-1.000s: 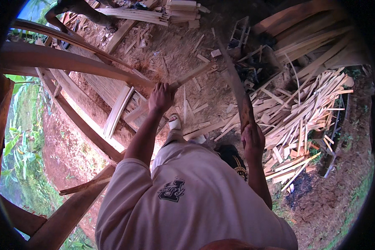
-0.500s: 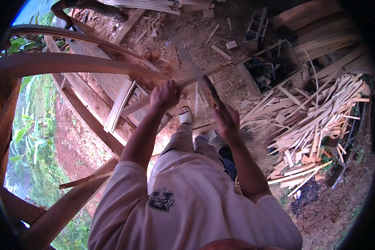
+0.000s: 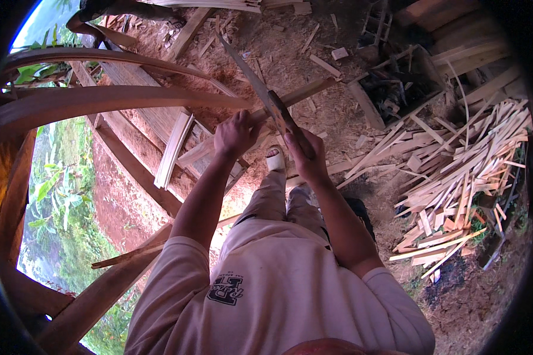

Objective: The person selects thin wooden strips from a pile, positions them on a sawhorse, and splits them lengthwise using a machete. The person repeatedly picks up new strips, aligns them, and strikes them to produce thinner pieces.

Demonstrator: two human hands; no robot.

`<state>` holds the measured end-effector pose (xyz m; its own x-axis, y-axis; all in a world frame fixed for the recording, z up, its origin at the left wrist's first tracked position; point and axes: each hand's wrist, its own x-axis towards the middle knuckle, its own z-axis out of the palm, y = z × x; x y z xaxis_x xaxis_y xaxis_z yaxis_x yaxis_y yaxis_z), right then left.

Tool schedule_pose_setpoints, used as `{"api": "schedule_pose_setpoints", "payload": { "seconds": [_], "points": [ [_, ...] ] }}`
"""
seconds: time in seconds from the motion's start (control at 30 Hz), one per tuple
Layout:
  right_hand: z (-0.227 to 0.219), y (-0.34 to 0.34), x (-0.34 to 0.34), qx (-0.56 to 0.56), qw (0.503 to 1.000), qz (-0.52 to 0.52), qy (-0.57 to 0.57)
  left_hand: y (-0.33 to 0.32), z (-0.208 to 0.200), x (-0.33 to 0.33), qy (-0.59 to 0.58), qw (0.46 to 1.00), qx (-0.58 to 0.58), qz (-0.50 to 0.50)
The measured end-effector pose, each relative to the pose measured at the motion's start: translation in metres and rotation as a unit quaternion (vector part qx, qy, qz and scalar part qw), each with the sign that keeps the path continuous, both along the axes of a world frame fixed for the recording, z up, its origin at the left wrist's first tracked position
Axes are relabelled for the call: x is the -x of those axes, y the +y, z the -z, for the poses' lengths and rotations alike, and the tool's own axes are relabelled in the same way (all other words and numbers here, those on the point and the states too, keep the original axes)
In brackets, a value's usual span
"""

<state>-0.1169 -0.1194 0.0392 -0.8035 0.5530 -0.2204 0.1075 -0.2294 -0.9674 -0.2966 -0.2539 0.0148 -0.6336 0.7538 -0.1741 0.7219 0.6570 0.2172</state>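
Note:
My right hand (image 3: 308, 155) is closed around the dark wooden handle of a handsaw (image 3: 244, 66). Its long blade points away and to the left, crossing over a narrow wooden plank (image 3: 309, 92). Just left of the blade, my left hand (image 3: 237, 136) grips the plank, fingers wrapped over it. The plank slants from lower left to upper right. Whether the teeth sit inside a cut cannot be made out.
Curved wooden beams (image 3: 124, 99) rise at the left. A pile of wood offcuts (image 3: 456, 177) lies at the right, near a box of dark scraps (image 3: 367, 105). Wood shavings cover the ground. Another person's leg (image 3: 154, 12) shows at the top left.
My right hand and the saw have shifted left, closer to my left hand. My left hand keeps its hold on the plank. The whole view has swung slightly.

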Motion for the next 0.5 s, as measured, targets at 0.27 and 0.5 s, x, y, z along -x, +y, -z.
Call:
{"api": "schedule_pose_setpoints", "payload": {
  "seconds": [0.27, 0.5],
  "points": [
    [-0.022, -0.005, -0.004, -0.068, 0.998, 0.008, 0.003, -0.001, 0.002, 0.001, 0.013, 1.0, -0.02, -0.01],
    [-0.019, -0.006, -0.011, -0.082, 0.996, -0.005, -0.025, 0.001, 0.0, 0.001, 0.001, 1.0, -0.012, -0.022]
  ]
}}
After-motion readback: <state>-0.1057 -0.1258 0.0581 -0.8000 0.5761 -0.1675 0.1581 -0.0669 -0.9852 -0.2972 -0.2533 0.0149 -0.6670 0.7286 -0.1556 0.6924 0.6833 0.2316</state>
